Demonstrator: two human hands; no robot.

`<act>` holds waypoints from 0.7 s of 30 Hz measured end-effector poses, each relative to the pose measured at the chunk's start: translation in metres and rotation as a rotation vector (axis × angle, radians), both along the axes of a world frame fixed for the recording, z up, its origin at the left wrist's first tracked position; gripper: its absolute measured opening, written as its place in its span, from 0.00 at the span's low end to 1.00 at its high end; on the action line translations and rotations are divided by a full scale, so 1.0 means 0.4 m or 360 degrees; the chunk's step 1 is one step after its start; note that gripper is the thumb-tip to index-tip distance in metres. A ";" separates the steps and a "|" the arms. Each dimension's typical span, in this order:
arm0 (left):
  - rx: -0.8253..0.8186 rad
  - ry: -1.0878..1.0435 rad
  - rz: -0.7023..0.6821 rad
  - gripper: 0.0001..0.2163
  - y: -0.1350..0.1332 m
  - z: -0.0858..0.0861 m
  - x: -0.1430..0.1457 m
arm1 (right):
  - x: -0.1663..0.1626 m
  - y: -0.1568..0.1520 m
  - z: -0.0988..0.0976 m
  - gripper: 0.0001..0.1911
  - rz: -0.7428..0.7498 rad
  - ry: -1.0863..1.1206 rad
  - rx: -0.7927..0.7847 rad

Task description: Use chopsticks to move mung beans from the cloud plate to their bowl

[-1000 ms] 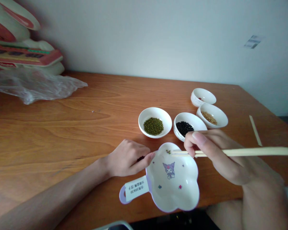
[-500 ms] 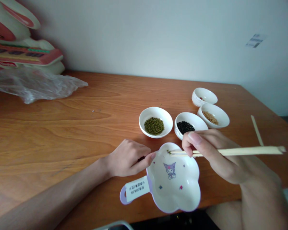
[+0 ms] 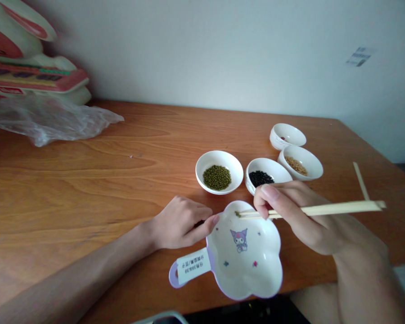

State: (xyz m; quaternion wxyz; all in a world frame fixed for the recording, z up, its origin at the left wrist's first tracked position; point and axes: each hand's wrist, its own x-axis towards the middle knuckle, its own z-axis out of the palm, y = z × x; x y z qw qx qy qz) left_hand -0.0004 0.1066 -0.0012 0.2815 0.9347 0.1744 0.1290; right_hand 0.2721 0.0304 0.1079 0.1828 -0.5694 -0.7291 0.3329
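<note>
A flower-shaped bowl (image 3: 246,274) with a lilac rim, printed cartoon figure and labelled handle lies at the near table edge. My left hand (image 3: 184,225) is curled against its left rim, closed on the edge, with some fingers hidden. My right hand (image 3: 300,216) is closed around a pair of light wooden chopsticks (image 3: 340,208). Their tips reach into the bowl's upper lobe, right beside a few green mung beans (image 3: 237,214); whether they pinch one is too small to tell. Behind stand a white bowl of mung beans (image 3: 217,177) and a white bowl of black beans (image 3: 261,178).
Farther right are a bowl of tan beans (image 3: 296,165) and a bowl with a few reddish bits (image 3: 288,134). A wooden stick (image 3: 361,181) lies at the right. A plastic bag (image 3: 54,118) and a rabbit-shaped toy keyboard (image 3: 33,76) occupy the left back.
My right hand and the rear ends of the chopsticks have shifted slightly left. The tips stay by the mung beans; my left hand and the bowl look unmoved.
</note>
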 end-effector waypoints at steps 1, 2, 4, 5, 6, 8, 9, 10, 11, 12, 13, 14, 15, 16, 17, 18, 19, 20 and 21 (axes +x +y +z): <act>-0.0003 0.0003 -0.0006 0.21 0.000 0.000 0.000 | 0.000 0.002 -0.001 0.27 -0.0003 -0.0004 0.0010; -0.0001 0.0007 -0.0007 0.21 0.000 -0.001 0.000 | -0.001 0.003 -0.002 0.27 -0.0007 -0.0002 0.0012; 0.0015 0.0014 0.0005 0.22 0.000 -0.001 -0.001 | -0.001 0.004 -0.002 0.27 0.0002 0.0011 0.0012; 0.0025 0.0013 0.0011 0.22 -0.001 -0.001 -0.001 | -0.002 0.005 -0.002 0.27 0.0011 0.0021 0.0014; 0.0034 0.0012 0.0018 0.21 -0.001 -0.002 -0.001 | -0.002 0.005 -0.002 0.28 0.0021 0.0029 0.0020; 0.0047 0.0000 0.0023 0.21 -0.002 -0.001 -0.001 | -0.003 0.007 -0.002 0.28 0.0032 0.0044 0.0051; 0.0050 -0.0007 0.0021 0.21 -0.002 -0.001 0.000 | -0.003 0.008 -0.003 0.28 0.0035 0.0054 0.0071; 0.0052 -0.0013 0.0019 0.21 -0.002 -0.001 0.000 | -0.002 0.009 -0.002 0.28 0.0032 0.0064 0.0089; 0.0054 -0.0019 0.0019 0.21 -0.001 -0.001 0.000 | 0.001 0.009 -0.001 0.28 0.0027 0.0071 0.0107; 0.0055 -0.0024 0.0017 0.21 -0.001 -0.001 0.001 | 0.004 0.009 0.002 0.29 0.0017 0.0078 0.0119; 0.0058 -0.0029 0.0016 0.21 -0.001 -0.001 0.001 | 0.007 0.008 0.006 0.29 0.0002 0.0094 0.0130; 0.0060 -0.0035 0.0017 0.21 -0.001 -0.002 0.001 | 0.011 0.007 0.013 0.30 -0.0011 0.0116 0.0137; 0.0061 -0.0045 0.0014 0.21 -0.001 -0.002 0.001 | 0.015 0.008 0.021 0.32 -0.0025 0.0153 0.0156; 0.0062 -0.0059 0.0012 0.21 -0.001 -0.003 0.001 | 0.017 0.009 0.031 0.33 -0.0046 0.0202 0.0190; 0.0061 -0.0075 0.0009 0.21 -0.001 -0.004 0.001 | 0.019 0.013 0.041 0.35 -0.0069 0.0260 0.0242; 0.0061 -0.0092 0.0006 0.21 -0.001 -0.004 0.001 | 0.019 0.019 0.051 0.36 -0.0100 0.0318 0.0311; 0.0060 -0.0107 0.0002 0.21 0.000 -0.004 0.001 | 0.018 0.027 0.059 0.37 -0.0135 0.0373 0.0400; 0.0060 -0.0116 -0.0002 0.21 0.000 -0.004 0.001 | 0.015 0.037 0.065 0.37 -0.0181 0.0422 0.0489; 0.0062 -0.0121 -0.0006 0.21 0.000 -0.004 0.001 | 0.013 0.047 0.067 0.37 -0.0232 0.0460 0.0566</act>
